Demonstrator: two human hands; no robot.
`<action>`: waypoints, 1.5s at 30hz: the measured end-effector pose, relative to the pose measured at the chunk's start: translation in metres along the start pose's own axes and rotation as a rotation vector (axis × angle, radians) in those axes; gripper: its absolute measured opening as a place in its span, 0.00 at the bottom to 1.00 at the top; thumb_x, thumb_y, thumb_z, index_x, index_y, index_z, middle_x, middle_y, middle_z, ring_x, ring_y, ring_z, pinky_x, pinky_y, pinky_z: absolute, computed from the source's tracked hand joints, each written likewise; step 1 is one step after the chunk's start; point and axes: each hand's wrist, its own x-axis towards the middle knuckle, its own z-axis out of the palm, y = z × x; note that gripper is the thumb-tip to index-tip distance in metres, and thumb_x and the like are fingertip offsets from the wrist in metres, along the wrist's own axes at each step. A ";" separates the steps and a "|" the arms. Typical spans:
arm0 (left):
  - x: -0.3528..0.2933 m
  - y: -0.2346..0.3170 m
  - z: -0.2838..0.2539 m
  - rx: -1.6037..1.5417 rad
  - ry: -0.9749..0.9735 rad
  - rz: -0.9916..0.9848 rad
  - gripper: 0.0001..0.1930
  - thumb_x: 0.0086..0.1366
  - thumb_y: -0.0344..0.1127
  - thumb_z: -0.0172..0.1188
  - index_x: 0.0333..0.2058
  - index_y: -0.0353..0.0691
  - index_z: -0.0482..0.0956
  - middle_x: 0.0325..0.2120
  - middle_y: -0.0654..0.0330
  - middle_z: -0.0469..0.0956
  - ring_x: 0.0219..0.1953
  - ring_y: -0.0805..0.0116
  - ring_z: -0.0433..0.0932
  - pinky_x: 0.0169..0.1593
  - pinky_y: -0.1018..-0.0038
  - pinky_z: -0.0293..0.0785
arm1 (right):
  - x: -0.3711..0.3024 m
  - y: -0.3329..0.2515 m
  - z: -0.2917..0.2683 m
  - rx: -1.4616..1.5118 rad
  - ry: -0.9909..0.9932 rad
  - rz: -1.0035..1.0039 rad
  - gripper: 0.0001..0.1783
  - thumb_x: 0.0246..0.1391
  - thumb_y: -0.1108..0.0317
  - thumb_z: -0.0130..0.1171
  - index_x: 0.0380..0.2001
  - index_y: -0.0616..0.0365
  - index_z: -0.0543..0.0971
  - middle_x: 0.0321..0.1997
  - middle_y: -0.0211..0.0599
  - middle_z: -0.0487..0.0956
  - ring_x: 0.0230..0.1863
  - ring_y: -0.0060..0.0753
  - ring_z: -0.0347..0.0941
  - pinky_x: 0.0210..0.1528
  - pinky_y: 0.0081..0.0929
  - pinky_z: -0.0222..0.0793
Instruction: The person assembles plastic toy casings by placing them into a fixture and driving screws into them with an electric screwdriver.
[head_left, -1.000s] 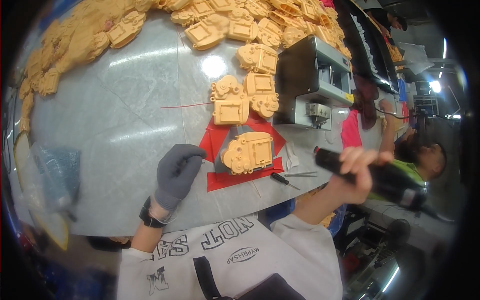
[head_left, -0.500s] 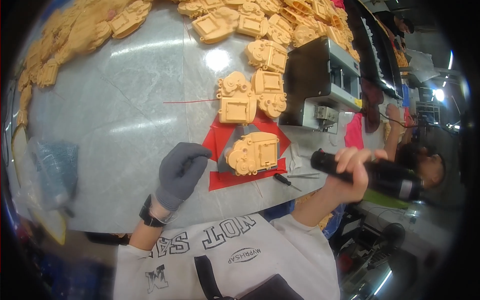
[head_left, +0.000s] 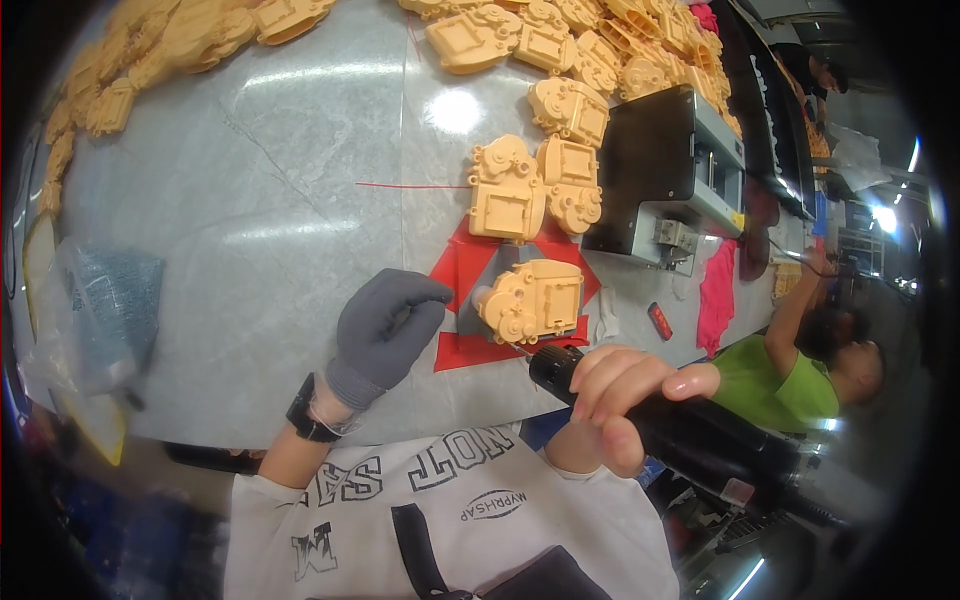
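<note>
The right hand [head_left: 625,395] is bare and clenched around the black barrel of an electric screwdriver [head_left: 690,430], fingers wrapped over the top of the body and the forefinger stretched along it. The tool lies almost level, its thin bit pointing up and left and ending at the lower edge of a tan plastic housing [head_left: 530,300]; whether the tip actually touches the part cannot be told.

The left hand [head_left: 385,330] wears a grey glove, with a dark band at the wrist. Its fingers are curled loosely downward, and it rests on the grey tabletop [head_left: 250,250] at the left edge of a red mat [head_left: 460,265], just beside the housing. It grasps nothing that can be seen.

The housing sits on a small grey block on top of the red mat. Just beyond it, two more tan housings [head_left: 535,190] lie side by side, touching each other. To their right stands a black and grey bench machine [head_left: 665,175]. Many more tan housings [head_left: 560,40] are heaped along the far edge of the table and round its left side. A clear plastic bag [head_left: 95,310] lies near the left edge. At the far right, another person in a green shirt [head_left: 775,385] works at the same table.
</note>
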 end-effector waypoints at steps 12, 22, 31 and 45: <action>0.001 -0.001 0.003 -0.039 0.092 0.056 0.09 0.53 0.23 0.56 0.34 0.38 0.77 0.28 0.59 0.75 0.27 0.70 0.73 0.31 0.77 0.68 | 0.005 0.009 0.007 -0.062 -0.066 -0.014 0.28 0.39 0.85 0.55 0.44 0.57 0.57 0.21 0.38 0.71 0.18 0.32 0.70 0.23 0.29 0.68; 0.001 -0.002 0.003 -0.029 0.109 0.035 0.08 0.54 0.24 0.56 0.34 0.39 0.77 0.28 0.60 0.75 0.27 0.71 0.73 0.30 0.78 0.68 | -0.001 0.017 0.019 -0.078 0.037 -0.033 0.27 0.38 0.88 0.55 0.41 0.58 0.57 0.21 0.39 0.70 0.17 0.30 0.67 0.20 0.27 0.65; 0.003 0.001 0.002 -0.029 0.107 0.041 0.08 0.54 0.24 0.57 0.34 0.38 0.77 0.28 0.60 0.75 0.27 0.72 0.73 0.31 0.79 0.68 | -0.004 0.020 0.019 -0.073 0.026 -0.061 0.27 0.37 0.88 0.55 0.41 0.58 0.58 0.21 0.39 0.70 0.17 0.30 0.67 0.22 0.27 0.65; -0.002 0.010 -0.001 -0.272 0.004 -0.187 0.07 0.55 0.23 0.54 0.35 0.34 0.75 0.32 0.60 0.76 0.29 0.76 0.73 0.32 0.82 0.68 | 0.041 -0.020 -0.090 -0.258 0.756 -0.203 0.22 0.43 0.78 0.50 0.45 0.60 0.62 0.19 0.33 0.67 0.17 0.24 0.63 0.29 0.29 0.65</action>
